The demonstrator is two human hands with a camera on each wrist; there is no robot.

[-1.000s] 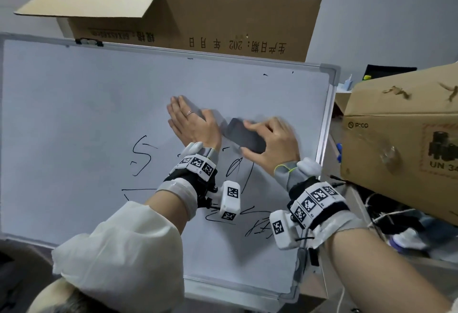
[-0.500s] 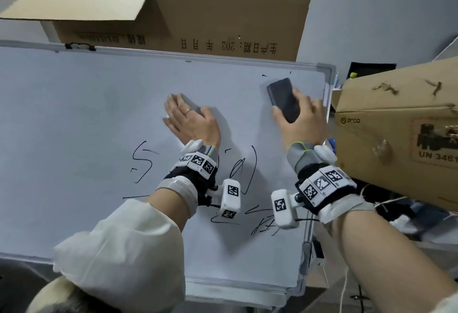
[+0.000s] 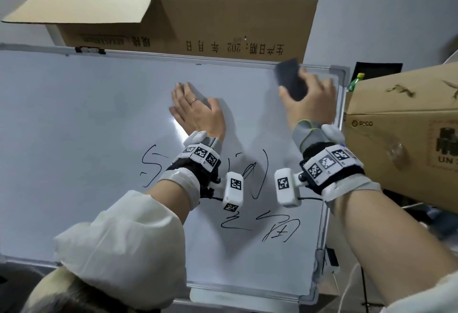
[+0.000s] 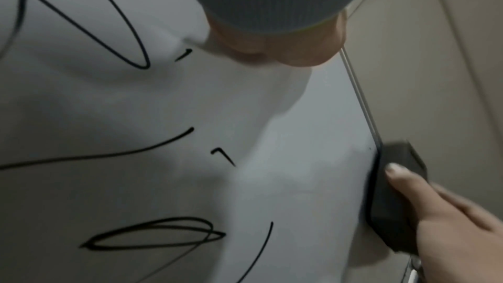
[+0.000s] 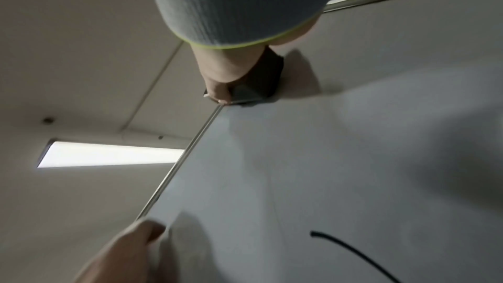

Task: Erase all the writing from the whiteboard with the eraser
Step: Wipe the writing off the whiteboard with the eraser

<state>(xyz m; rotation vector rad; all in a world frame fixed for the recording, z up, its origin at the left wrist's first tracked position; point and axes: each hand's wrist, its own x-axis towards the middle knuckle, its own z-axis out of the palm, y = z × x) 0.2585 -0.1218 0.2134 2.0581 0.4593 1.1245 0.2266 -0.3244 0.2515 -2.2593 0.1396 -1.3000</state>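
**Erasure status: upper board clear, lower writing outstanding**

I grip the eraser [image 3: 290, 80] in my right hand [image 3: 309, 99], fingers curled round its body. It sits flat against the whiteboard [image 3: 74, 119] at the top right corner, overlapping the top frame rail. My left hand [image 3: 195, 112] lies open with fingers straight, palm pressed on the board near its centre to steady it.

Progress, as judged from the surface: the upper half of the board shows no marks that I can see. The task is partly done. Remaining writing [image 3: 252, 178] occupies the lower middle band: a looped stroke at the left, curved strokes between my wrists, and characters lower right near the frame. Some strokes are hidden under my forearms.

Surroundings: an open cardboard box [image 3: 223, 25] stands behind the top rail, touching or just beside it. A second carton [image 3: 401, 124] sits just beside the right frame, with a green bottle [image 3: 355, 81] behind it.

Obstructions: my own left wrist and its wrist unit [image 3: 233, 193] cover part of the remaining writing; I judge that hand must shift before that area can be wiped.
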